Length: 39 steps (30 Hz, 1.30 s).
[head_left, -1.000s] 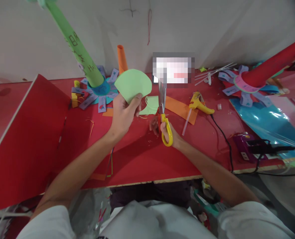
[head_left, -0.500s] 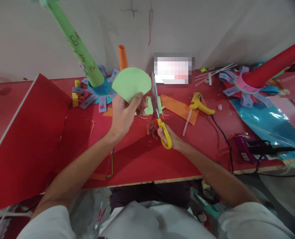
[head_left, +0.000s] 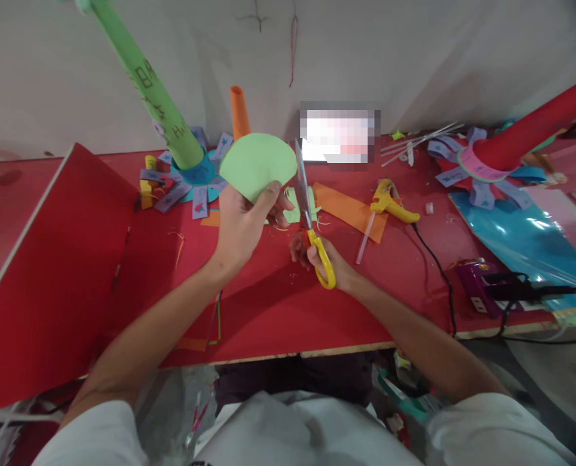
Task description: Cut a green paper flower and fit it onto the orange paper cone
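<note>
We see both forearms reach in from the near side over the red table (head_left: 278, 317), angled toward each other. Our left hand (head_left: 244, 217) is raised, closed in a pinch on a green paper piece (head_left: 259, 160), thumb flat on the near face and fingers behind. The fan-shaped piece stands up above the table, left of centre, its rounded edge away from us and its lower tip hidden by the thumb and hand.

Our right hand (head_left: 323, 251) is curled around the handles of the scissors (head_left: 309, 217), with the blades pointing to the far side and leaning slightly left. Their tips are right at the paper's right edge; we cannot tell whether they touch it, nor how far the blades are parted.

Behind the blades we see green scraps (head_left: 294, 204) and, to their right, an orange strip (head_left: 346, 209). A yellow glue gun (head_left: 387, 202) lies farther right, its black cord (head_left: 437, 260) running to the near edge. Beyond the paper an orange tube (head_left: 239, 115) stands partly hidden. A green tube (head_left: 164, 113) rises at far left, a red board (head_left: 55, 272) leans at near left, and a blurred screen (head_left: 336, 133) is by the wall.
</note>
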Tool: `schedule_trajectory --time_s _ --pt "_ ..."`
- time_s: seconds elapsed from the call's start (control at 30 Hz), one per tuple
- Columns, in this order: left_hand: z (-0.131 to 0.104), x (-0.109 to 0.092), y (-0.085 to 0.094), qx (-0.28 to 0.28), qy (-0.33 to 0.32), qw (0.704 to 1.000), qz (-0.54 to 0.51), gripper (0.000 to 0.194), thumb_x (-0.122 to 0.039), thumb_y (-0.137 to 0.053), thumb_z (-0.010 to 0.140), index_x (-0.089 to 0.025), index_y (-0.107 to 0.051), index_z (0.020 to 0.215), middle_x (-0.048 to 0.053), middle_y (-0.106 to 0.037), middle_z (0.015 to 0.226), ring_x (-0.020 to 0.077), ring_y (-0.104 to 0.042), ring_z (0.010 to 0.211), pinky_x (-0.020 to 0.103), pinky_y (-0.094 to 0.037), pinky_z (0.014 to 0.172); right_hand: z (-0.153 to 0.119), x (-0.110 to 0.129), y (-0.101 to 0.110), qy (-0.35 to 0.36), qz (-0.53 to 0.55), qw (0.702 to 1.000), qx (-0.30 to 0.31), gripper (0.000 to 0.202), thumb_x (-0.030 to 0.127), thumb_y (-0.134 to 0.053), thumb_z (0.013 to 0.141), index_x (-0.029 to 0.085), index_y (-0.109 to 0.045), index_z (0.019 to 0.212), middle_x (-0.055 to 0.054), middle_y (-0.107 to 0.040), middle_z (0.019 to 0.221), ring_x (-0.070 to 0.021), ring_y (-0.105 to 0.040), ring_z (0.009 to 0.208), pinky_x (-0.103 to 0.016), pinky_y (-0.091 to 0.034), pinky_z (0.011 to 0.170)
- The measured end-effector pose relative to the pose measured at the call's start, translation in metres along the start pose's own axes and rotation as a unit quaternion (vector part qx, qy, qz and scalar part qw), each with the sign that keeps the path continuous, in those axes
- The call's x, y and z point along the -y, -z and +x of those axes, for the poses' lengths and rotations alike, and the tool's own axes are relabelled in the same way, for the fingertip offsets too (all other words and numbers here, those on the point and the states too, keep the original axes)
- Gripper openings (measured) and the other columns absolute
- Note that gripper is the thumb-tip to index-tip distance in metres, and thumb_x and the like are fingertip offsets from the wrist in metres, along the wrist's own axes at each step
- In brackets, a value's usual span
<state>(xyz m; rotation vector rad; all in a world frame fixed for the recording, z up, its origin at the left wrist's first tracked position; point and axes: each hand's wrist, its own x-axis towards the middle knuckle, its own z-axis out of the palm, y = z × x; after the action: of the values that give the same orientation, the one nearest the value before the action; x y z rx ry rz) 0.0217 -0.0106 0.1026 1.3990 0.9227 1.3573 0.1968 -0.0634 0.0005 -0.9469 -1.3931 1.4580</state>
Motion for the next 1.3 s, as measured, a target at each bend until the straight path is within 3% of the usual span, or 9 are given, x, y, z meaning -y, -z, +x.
schedule_trajectory --time_s 0.57,1.0,1.3 --pt "-0.003 0.001 -0.001 -0.005 -0.002 1.0 0.009 0.032 -0.042 -0.077 0.096 -0.017 -0.067 0.08 0.002 -0.076 0.069 0.0088 -0.064 0.044 0.019 -0.054 0.047 -0.002 -0.009 0.002 0.0 0.015 1.0 0.011 0.076 0.095 -0.057 0.081 0.023 -0.057 0.102 0.0 -0.062 0.079 -0.0126 -0.048 0.061 -0.028 -0.037 0.057" --pt "-0.008 0.008 -0.006 0.014 0.023 1.0 -0.009 0.042 -0.054 -0.077 0.094 -0.016 -0.068 0.08 0.005 -0.079 0.074 0.0096 -0.066 0.047 0.02 -0.055 0.047 -0.006 -0.01 0.002 -0.02 0.036 0.999 0.012 0.072 0.091 -0.064 0.082 0.021 -0.061 0.098 0.0 -0.068 0.072 -0.012 -0.06 0.053 -0.025 -0.049 0.051" --pt "-0.01 0.011 -0.007 0.012 0.034 0.999 -0.031 0.042 -0.055 -0.078 0.094 -0.015 -0.07 0.082 0.006 -0.08 0.076 0.0107 -0.068 0.05 0.021 -0.057 0.05 -0.005 -0.006 -0.001 -0.029 0.028 0.999 0.0 0.073 0.094 -0.065 0.077 0.023 -0.058 0.095 0.0 -0.068 0.071 -0.0135 -0.06 0.052 -0.027 -0.048 0.048"
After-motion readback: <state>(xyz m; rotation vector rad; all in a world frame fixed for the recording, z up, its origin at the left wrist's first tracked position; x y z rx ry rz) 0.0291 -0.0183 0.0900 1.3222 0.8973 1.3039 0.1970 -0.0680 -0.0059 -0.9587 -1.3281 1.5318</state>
